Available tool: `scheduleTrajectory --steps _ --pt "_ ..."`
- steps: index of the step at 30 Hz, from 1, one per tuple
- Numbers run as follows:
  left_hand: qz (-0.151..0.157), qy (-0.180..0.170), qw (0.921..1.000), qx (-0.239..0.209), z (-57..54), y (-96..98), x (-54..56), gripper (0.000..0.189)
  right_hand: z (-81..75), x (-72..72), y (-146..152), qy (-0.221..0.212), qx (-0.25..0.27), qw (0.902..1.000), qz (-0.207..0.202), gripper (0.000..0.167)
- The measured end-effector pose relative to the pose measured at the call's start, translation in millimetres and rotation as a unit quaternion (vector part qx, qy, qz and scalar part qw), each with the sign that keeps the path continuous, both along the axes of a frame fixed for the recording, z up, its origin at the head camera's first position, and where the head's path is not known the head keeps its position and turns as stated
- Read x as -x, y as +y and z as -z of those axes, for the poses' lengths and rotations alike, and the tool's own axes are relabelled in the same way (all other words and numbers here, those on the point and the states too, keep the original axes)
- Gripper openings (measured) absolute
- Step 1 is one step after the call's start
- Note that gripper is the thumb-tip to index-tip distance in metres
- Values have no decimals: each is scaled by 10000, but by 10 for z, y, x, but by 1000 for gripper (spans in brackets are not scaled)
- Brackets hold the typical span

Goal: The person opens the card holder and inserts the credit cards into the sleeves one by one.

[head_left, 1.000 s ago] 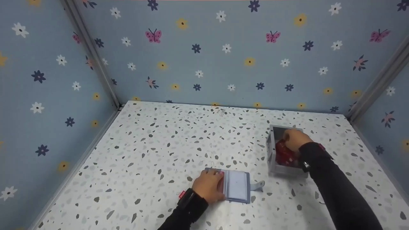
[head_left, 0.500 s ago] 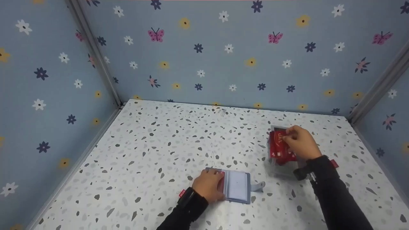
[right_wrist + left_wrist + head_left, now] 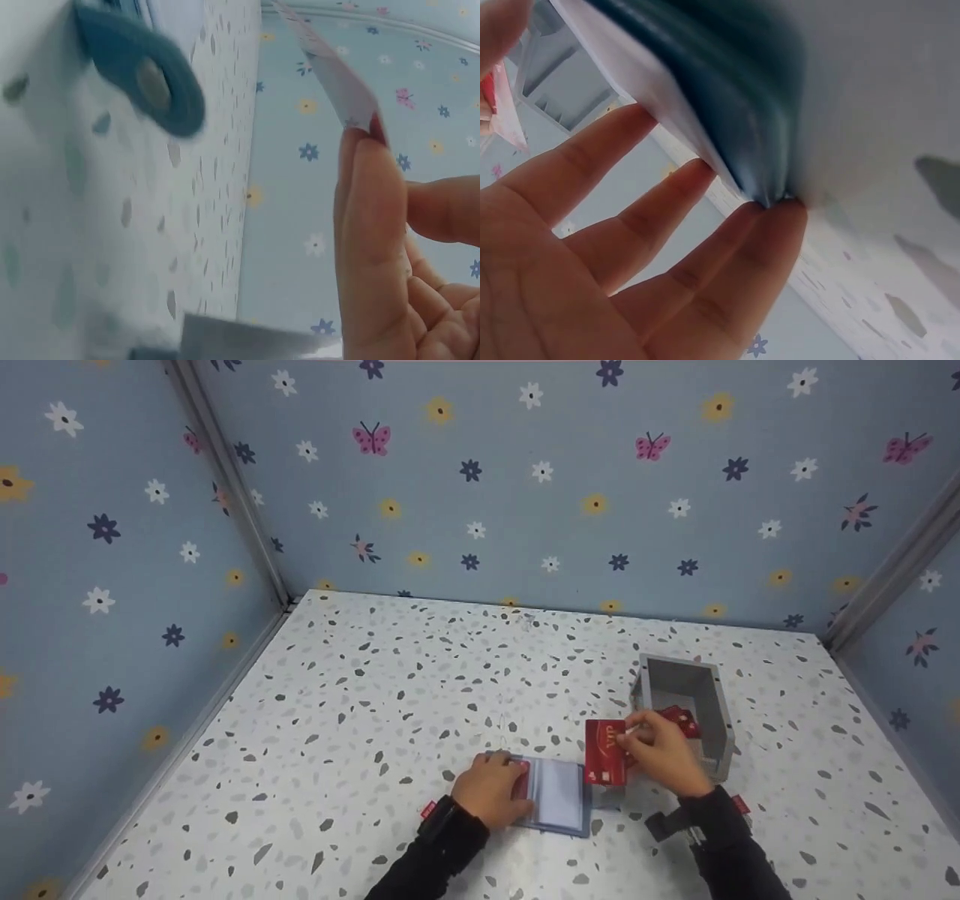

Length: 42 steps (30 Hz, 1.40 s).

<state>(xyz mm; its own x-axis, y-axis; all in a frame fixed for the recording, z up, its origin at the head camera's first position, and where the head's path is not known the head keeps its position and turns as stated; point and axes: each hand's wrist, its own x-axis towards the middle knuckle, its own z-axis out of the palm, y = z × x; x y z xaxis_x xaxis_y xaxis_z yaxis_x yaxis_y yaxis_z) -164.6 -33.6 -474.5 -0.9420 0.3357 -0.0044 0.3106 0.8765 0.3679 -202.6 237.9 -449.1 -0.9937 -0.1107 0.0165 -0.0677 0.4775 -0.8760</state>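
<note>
An open blue-grey card holder lies on the table, with clear pages and a red card in its left side. My left hand rests on that left side; in the left wrist view its fingers stretch out to touch the holder's edge. Between thumb and fingers my right hand pinches a red VIP card, held up just right of the holder. In the right wrist view the card is seen nearly edge-on, and the holder's snap strap shows at upper left.
A grey plastic box stands to the right, behind my right hand, with more red cards inside. Flower-patterned walls enclose the speckled white table at the back and sides.
My right hand has lifted the red VIP card out of the grey box and carried it left and nearer, up to the holder. My left hand has stayed on the holder.
</note>
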Motion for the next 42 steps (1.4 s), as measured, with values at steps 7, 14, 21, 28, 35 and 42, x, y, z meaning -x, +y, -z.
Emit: scheduleTrajectory --steps 7,14,21,28,35,42 --pt "-105 65 9996 -255 14 -11 13 49 83 -62 -64 -131 505 9976 -463 21" --pt "-186 73 9924 -1214 -12 21 50 55 88 -88 -126 -321 693 9955 -565 21" --pt "251 -1233 9296 -3465 -76 186 65 69 87 -126 -211 -377 852 9921 -834 22" --pt "228 -1319 9080 -3970 -67 356 49 61 125 -152 -266 -394 1132 9868 -1091 23" --pt "27 -1037 9110 -3992 -64 355 50 49 166 -168 -323 -543 1235 9838 -1177 25" --pt "102 -928 9082 -4080 -129 257 71 50 169 -167 -357 -251 1096 9888 -984 30"
